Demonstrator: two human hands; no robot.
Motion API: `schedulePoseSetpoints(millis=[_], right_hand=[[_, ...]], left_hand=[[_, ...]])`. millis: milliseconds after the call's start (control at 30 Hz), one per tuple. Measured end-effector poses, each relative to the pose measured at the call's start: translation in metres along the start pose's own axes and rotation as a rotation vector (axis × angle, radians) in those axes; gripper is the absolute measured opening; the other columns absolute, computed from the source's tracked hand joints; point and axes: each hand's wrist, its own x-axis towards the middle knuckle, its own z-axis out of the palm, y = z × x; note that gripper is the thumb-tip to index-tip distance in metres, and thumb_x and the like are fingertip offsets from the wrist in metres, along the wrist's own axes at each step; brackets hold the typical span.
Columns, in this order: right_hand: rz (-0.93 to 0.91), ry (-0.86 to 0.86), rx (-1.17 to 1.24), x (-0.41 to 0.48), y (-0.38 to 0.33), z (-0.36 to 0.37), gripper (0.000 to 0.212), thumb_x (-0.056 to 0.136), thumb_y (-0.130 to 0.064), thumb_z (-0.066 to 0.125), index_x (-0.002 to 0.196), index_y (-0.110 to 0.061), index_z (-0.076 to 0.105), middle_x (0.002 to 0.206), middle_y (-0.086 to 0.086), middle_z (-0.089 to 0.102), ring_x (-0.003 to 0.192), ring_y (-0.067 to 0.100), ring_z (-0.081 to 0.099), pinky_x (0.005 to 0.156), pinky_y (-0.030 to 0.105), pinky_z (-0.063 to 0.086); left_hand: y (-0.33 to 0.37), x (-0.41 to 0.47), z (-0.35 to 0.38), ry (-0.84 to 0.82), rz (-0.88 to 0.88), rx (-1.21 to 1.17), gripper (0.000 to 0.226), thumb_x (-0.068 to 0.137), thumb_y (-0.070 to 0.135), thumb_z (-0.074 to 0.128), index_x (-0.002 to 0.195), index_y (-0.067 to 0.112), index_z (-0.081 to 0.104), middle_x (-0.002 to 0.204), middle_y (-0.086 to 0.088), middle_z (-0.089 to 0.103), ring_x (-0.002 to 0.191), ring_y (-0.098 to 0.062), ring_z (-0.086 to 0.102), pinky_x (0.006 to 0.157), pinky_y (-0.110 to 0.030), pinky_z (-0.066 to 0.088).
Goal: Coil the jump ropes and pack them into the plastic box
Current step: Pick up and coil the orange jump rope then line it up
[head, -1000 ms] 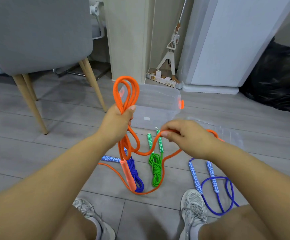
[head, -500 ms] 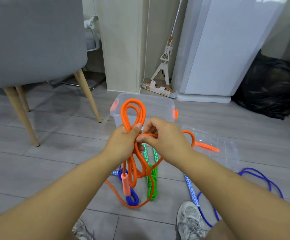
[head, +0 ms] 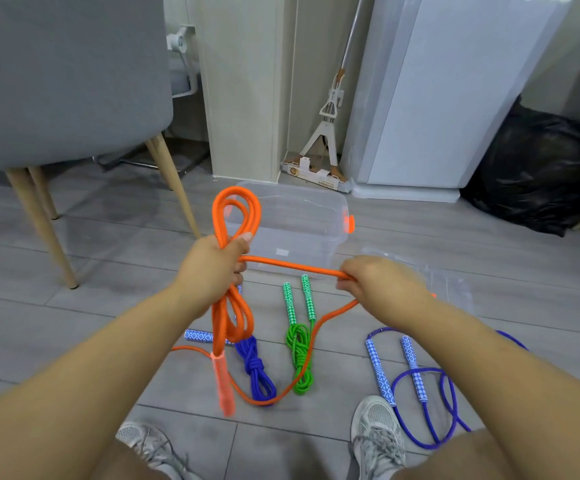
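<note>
My left hand (head: 210,268) grips a bundle of orange jump rope (head: 236,209) loops, which stick up above the fist and hang below it with a pale orange handle (head: 223,382) dangling. My right hand (head: 380,284) pinches a straight stretch of the same rope, pulled taut between the hands. The loose remainder trails down to the floor and round. The clear plastic box (head: 302,220) stands open on the floor just beyond my hands. A coiled blue rope (head: 255,367), a coiled green rope (head: 300,355) and an uncoiled blue rope (head: 430,393) lie on the floor.
The box's clear lid (head: 451,285) lies on the floor at right. A grey chair (head: 63,81) with wooden legs stands at left. A mop (head: 330,116), a white cabinet (head: 448,91) and a black bag (head: 538,174) are at the back. My shoes (head: 378,431) are below.
My right hand has moved away to the right from my left hand, drawing a length of orange rope taut between them. The camera view has shifted slightly.
</note>
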Motion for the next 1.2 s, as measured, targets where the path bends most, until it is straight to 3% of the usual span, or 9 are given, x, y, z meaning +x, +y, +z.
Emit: schedulePoseSetpoints(millis=[200,367,467,567,667,800,967,1067,1200], right_hand=[[0.169,0.009,-0.148,-0.011,0.028,0.015,0.017,0.096,-0.030,0.044,0.105,-0.020,0.054,0.104,0.002,0.054,0.101,0.029,0.053,0.081,0.037,0.041],[0.259,0.010,0.510,-0.010,0.022,0.010,0.018,0.095,-0.026,0.050,0.088,-0.009,0.053,0.081,0.009,0.061,0.075,0.024,0.058,0.070,0.034,0.050],[0.264,0.111,0.981,-0.006,0.001,0.003,0.015,0.096,-0.014,0.047,0.081,-0.013,0.049,0.069,0.007,0.053,0.057,0.016,0.053,0.058,0.022,0.053],[0.215,0.195,1.203,-0.001,-0.014,-0.004,0.017,0.097,-0.008,0.043,0.085,-0.018,0.050,0.066,0.005,0.048,0.045,0.008,0.045,0.049,0.024,0.050],[0.121,0.178,1.341,0.001,-0.025,-0.010,0.021,0.097,-0.007,0.041,0.088,-0.023,0.051,0.065,0.004,0.048,0.041,0.007,0.035,0.043,0.020,0.034],[0.021,0.189,1.356,0.002,-0.032,-0.013,0.022,0.098,-0.009,0.040,0.094,-0.027,0.053,0.066,0.002,0.051,0.046,0.008,0.034,0.047,0.021,0.031],[0.136,0.301,1.225,0.008,-0.039,-0.008,0.031,0.099,-0.013,0.038,0.104,-0.038,0.056,0.062,-0.014,0.043,0.053,0.001,0.035,0.054,0.017,0.031],[0.148,0.300,1.148,0.013,-0.045,-0.005,0.034,0.097,-0.006,0.039,0.112,-0.028,0.059,0.059,-0.007,0.029,0.050,0.006,0.027,0.052,0.024,0.030],[0.253,0.381,1.097,0.016,-0.057,-0.004,0.028,0.093,-0.017,0.054,0.120,-0.019,0.053,0.073,-0.003,0.051,0.062,0.008,0.052,0.068,0.026,0.046]], left_hand=[[-0.006,0.007,-0.018,0.047,0.001,0.017,0.026,0.092,0.027,0.057,0.071,0.013,0.048,0.055,0.000,0.033,0.039,-0.008,0.030,0.047,-0.026,0.026],[-0.011,0.005,-0.023,-0.002,0.064,0.132,0.040,0.077,0.026,0.075,0.065,0.016,0.039,0.058,-0.004,0.023,0.049,-0.017,0.021,0.048,-0.028,0.025],[-0.014,0.003,-0.018,-0.037,0.116,0.206,0.029,0.080,0.020,0.073,0.074,0.011,0.046,0.059,-0.005,0.025,0.049,-0.018,0.024,0.051,-0.030,0.029],[-0.014,0.000,-0.010,-0.037,0.115,0.165,0.023,0.088,0.016,0.064,0.077,0.010,0.045,0.062,-0.007,0.027,0.051,-0.017,0.027,0.050,-0.028,0.033],[-0.012,-0.003,-0.003,-0.035,0.086,0.126,0.028,0.092,0.013,0.057,0.070,0.014,0.039,0.058,-0.004,0.027,0.050,-0.015,0.027,0.047,-0.023,0.033],[-0.012,-0.005,0.004,-0.061,0.079,0.138,0.034,0.095,0.018,0.052,0.066,0.017,0.035,0.055,-0.004,0.028,0.049,-0.016,0.028,0.051,-0.027,0.031],[-0.013,-0.007,0.009,-0.091,0.128,0.202,0.037,0.095,0.025,0.051,0.062,0.015,0.037,0.053,-0.002,0.037,0.046,-0.012,0.038,0.047,-0.023,0.036],[-0.011,-0.008,0.013,-0.073,0.159,0.232,0.036,0.095,0.023,0.051,0.062,0.013,0.042,0.054,-0.003,0.042,0.042,-0.007,0.043,0.047,-0.021,0.040],[-0.007,-0.009,0.019,-0.048,0.181,0.185,0.031,0.094,0.023,0.053,0.066,0.013,0.049,0.057,-0.002,0.051,0.051,-0.010,0.051,0.059,-0.031,0.043]])
